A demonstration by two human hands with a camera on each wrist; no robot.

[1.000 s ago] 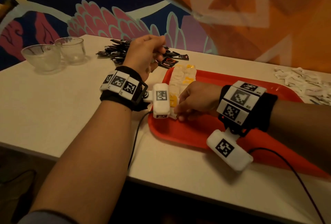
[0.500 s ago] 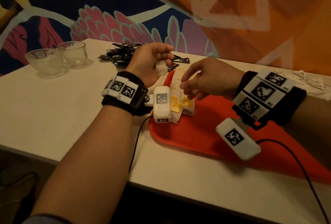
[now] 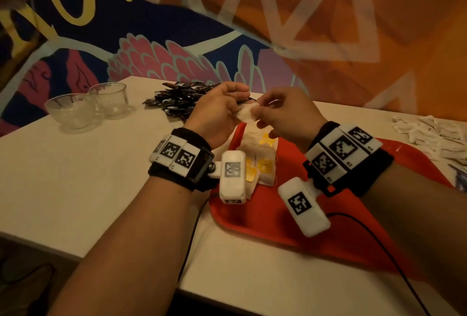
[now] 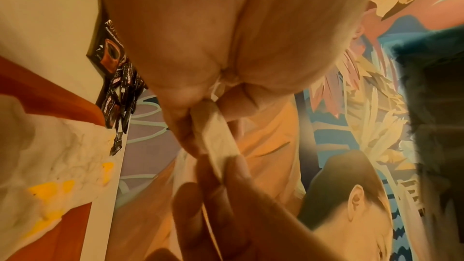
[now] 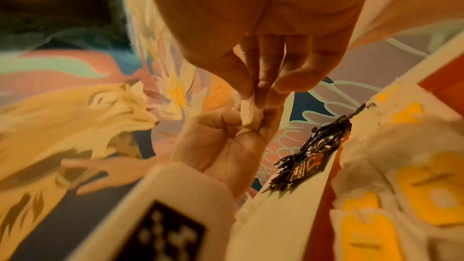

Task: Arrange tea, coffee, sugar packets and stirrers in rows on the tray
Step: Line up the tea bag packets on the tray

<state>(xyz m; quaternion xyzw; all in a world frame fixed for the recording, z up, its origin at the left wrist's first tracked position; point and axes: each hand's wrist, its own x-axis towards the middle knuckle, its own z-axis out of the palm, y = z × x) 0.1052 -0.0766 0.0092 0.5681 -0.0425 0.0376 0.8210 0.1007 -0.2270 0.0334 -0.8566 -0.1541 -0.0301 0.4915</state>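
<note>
Several black "SUPREME" coffee sachets nearby.

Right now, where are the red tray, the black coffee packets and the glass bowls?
red tray (image 3: 265,222): head view, bare floor near its front left corner.
black coffee packets (image 3: 177,101): head view, middle of the pile.
glass bowls (image 3: 69,109): head view, side of the nearer bowl.

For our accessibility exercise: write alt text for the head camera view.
Two hands, left hand and right hand, pinch one white tea bag above a red tray holding tea bags with yellow tags. Dark coffee sachets, two glass bowls and white packets lie on the table.
</note>
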